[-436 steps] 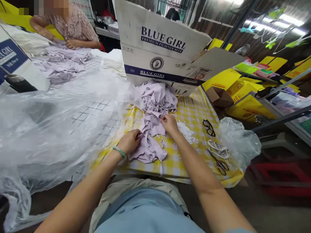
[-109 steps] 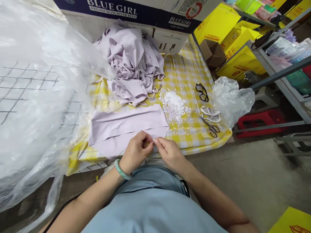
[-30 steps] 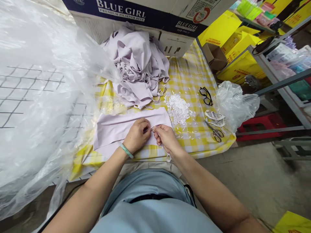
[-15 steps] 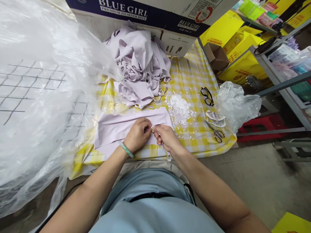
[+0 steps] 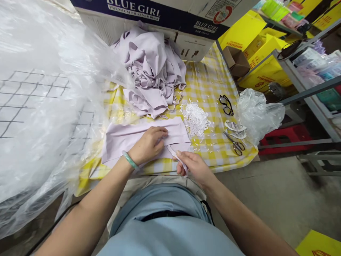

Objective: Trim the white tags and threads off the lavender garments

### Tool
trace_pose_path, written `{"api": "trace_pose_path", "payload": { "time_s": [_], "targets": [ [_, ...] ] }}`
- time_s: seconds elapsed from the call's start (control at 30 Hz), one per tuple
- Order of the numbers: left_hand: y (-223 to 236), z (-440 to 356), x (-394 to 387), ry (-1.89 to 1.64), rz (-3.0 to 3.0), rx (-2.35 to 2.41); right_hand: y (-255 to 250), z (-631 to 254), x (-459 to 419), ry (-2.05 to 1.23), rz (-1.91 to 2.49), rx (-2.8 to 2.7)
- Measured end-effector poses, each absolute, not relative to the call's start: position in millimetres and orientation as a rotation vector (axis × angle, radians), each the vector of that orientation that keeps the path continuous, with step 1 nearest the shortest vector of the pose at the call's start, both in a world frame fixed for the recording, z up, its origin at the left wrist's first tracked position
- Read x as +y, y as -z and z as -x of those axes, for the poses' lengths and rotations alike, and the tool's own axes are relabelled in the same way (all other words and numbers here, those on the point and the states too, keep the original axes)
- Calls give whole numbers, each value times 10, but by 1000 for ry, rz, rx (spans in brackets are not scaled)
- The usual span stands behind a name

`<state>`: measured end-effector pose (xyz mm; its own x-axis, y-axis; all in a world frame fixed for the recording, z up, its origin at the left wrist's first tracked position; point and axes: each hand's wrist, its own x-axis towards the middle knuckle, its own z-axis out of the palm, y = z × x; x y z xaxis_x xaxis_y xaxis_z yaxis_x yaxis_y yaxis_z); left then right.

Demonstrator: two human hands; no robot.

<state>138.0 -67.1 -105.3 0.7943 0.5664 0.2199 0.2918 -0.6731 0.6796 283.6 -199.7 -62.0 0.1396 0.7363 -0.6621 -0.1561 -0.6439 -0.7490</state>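
A pale lilac garment piece (image 5: pixel 128 137) lies flattened on the table before me, with a dark fold line along its lower right part. My left hand (image 5: pixel 149 144), wearing a green bangle (image 5: pixel 130 160), rests on the cloth with bent fingers. Its thumb is apart from the fingertips, and nothing shows between them. Just right of it, my right hand (image 5: pixel 193 166) pinches a narrow lilac strap (image 5: pixel 173 153) that runs from the garment down past the fingers. Beyond the garment is a heap of similar lilac garments (image 5: pixel 149 60). Small white slips (image 5: pixel 196 120) lie in a pile to the right.
Black glasses (image 5: pixel 226 105), scissors (image 5: pixel 236 145) and pale fabric bands (image 5: pixel 236 129) lie at the right, beside a clear plastic bag (image 5: pixel 257 113). A beer carton (image 5: pixel 191 42) stands at the back. Plastic sheeting (image 5: pixel 48 142) over a wire grid fills the left; a metal rack (image 5: pixel 317 117) stands right.
My hands, close together before, have parted. The right has moved right and toward me, drawing the strap along; the left thumb and fingers have come apart.
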Motion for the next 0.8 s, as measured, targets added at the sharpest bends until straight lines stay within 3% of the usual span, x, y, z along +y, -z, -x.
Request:
{"api": "trace_pose_path", "payload": {
  "time_s": [0.17,0.4,0.5,0.6,0.67,0.8],
  "targets": [
    [1109,-1571,-680,-288,-2608,821,534,-2772,-2563,-1391,1780,-775],
    [1282,-1689,-672,-242,-2630,865,1020,-2754,-3052,-1413,1751,-875],
    [1131,-1567,-601,-304,-2492,768,1104,-2806,-3109,-1060,1838,-932],
    [816,-1125,-672,-661,-2218,782,989,-2831,-3088,-565,1912,-1156],
    [626,-710,-873,-898,-1984,1033,902,-2789,-2986,-728,1831,-1298],
    [562,-75,-1448,-682,-1760,1304,1020,-2464,-2574,-1619,1531,-1366]
  ]
}}
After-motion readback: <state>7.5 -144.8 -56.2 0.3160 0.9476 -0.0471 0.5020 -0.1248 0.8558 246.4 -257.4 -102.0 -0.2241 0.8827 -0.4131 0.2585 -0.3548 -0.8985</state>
